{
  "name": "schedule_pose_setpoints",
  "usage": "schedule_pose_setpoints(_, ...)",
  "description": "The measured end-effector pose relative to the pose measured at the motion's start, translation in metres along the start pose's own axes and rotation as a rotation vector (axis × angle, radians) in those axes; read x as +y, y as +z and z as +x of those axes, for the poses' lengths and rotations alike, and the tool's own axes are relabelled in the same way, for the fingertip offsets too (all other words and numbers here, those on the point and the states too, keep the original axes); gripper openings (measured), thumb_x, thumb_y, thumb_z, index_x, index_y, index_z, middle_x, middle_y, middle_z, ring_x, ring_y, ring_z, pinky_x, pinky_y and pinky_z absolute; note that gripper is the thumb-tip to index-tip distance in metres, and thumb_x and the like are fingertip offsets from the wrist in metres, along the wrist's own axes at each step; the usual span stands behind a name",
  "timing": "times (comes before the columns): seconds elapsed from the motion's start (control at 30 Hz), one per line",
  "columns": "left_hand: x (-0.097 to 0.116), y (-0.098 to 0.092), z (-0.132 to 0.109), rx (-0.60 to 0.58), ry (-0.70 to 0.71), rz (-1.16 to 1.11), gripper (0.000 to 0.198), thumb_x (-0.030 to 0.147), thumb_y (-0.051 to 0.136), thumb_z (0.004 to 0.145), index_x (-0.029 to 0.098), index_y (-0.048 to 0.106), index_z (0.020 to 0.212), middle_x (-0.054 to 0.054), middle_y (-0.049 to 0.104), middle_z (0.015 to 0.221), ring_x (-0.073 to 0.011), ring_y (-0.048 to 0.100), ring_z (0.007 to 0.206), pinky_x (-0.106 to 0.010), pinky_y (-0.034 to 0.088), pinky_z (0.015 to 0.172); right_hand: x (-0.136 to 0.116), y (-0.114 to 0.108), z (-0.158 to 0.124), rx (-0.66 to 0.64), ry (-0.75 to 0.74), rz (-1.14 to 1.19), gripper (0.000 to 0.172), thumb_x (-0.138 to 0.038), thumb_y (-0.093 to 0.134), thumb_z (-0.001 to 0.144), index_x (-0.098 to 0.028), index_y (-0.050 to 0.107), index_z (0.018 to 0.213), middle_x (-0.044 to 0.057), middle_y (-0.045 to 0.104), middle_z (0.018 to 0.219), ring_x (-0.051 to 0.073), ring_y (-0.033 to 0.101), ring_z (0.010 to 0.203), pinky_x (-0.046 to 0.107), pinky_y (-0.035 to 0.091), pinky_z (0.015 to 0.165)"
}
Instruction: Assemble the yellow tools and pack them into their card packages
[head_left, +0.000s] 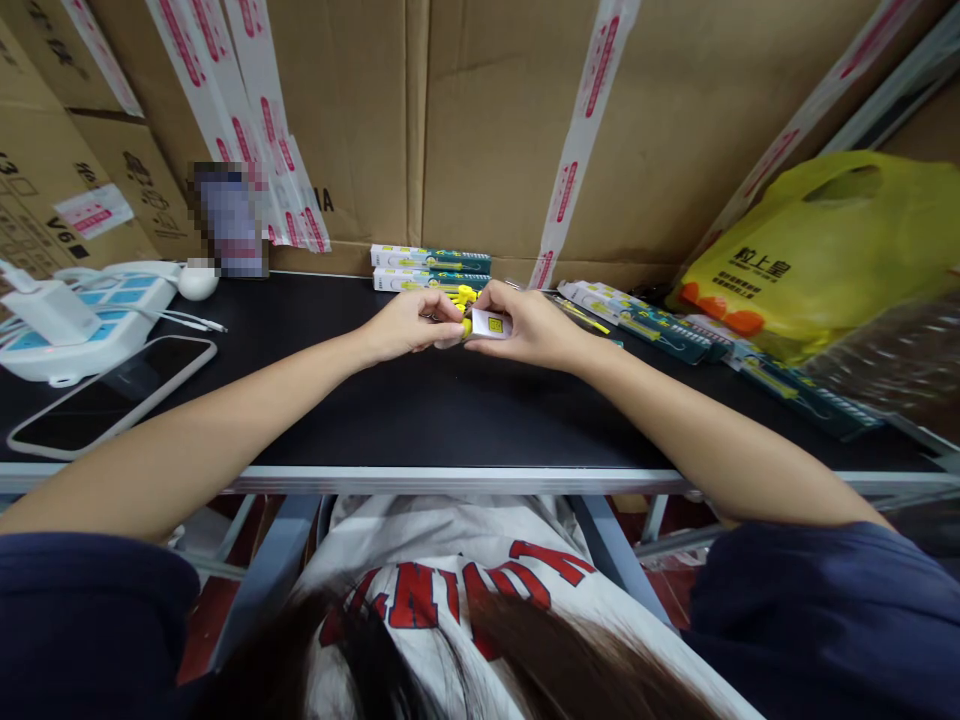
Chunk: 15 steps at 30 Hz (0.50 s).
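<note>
The fingers of the left hand (420,325) are closed in a pinch on a small yellow piece (466,327), thumb and index together at its near side. The fingers of the right hand (536,325) grasp a white box (491,323), thumb below and index above, its marked white face turned towards the wearer. Both things are held above the tabletop (450,420), at the middle of the view.

The yellow piece lies between the left fingertips and the left edge of the box, so the box is just to the right of the left fingers, and the right hand is the nearer to it. The piece points rightward, towards that edge. The box's visible end points left, and its long axis seems to run back into the right palm, though the hand hides too much to be sure.

Just behind the hands lie loose yellow parts (463,296), and behind those two stacked boxes (431,270), long axes running left to right. Further right, a row of boxes (645,322) slants towards the near right, beside a yellow bag (817,240). Well to the left are a phone (112,395) and a power strip (139,305). Cardboard (495,130) stands at the back.
</note>
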<state>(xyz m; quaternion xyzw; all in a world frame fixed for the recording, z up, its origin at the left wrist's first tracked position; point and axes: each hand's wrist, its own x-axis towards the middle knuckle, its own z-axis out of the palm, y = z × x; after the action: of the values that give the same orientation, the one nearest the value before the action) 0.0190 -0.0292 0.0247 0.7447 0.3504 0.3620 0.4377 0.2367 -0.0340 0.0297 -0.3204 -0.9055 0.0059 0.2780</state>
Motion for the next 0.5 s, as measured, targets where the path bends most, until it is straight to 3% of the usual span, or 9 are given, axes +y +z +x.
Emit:
schedule_pose_setpoints(0.13, -0.002, 0.008, -0.004, 0.025, 0.033, 0.109, 0.023, 0.007, 0.072, 0.068, 0.017, 0.051, 0.073, 0.007, 0.056, 0.057, -0.004, 0.05, 0.046, -0.018, 0.037, 0.047, -0.014, 0.009, -0.004, -0.081, -0.039, -0.072, 0.031, -0.041, 0.07, 0.08, -0.02, 0.056, 0.098, 0.006, 0.07, 0.09, 0.019, 0.061, 0.073, 0.027, 0.036, 0.063)
schedule_pose_setpoints(0.27, -0.003, 0.008, -0.003, 0.025, -0.048, 0.101, 0.024, 0.004, 0.07, 0.071, 0.018, 0.051, 0.078, 0.01, 0.053, 0.051, -0.004, 0.046, 0.037, -0.018, 0.033, 0.041, -0.018, 0.011, -0.004, -0.093, -0.04, -0.092, 0.031, -0.043, 0.068, 0.082, -0.02, 0.057, 0.1, 0.006, 0.07, 0.089, 0.019, 0.06, 0.071, 0.026, 0.034, 0.062)
schedule_pose_setpoints(0.37, -0.001, 0.004, 0.0, 0.047, -0.058, -0.002, 0.024, 0.01, 0.072, 0.077, 0.018, 0.05, 0.081, 0.008, 0.054, 0.05, -0.0047, 0.048, 0.039, -0.018, 0.037, 0.043, -0.011, 0.008, -0.002, -0.046, -0.01, -0.056, 0.032, -0.043, 0.069, 0.08, -0.019, 0.057, 0.098, 0.006, 0.07, 0.089, 0.019, 0.06, 0.071, 0.026, 0.035, 0.063)
schedule_pose_setpoints(0.5, 0.003, 0.0, 0.002, 0.041, -0.028, -0.081, 0.021, 0.023, 0.075, 0.082, 0.014, 0.056, 0.082, 0.0, 0.067, 0.067, -0.0043, 0.054, 0.05, -0.018, 0.041, 0.047, -0.001, 0.003, 0.0, 0.004, 0.034, -0.007, 0.034, -0.044, 0.071, 0.078, -0.019, 0.056, 0.096, 0.005, 0.069, 0.087, 0.018, 0.06, 0.071, 0.026, 0.035, 0.063)
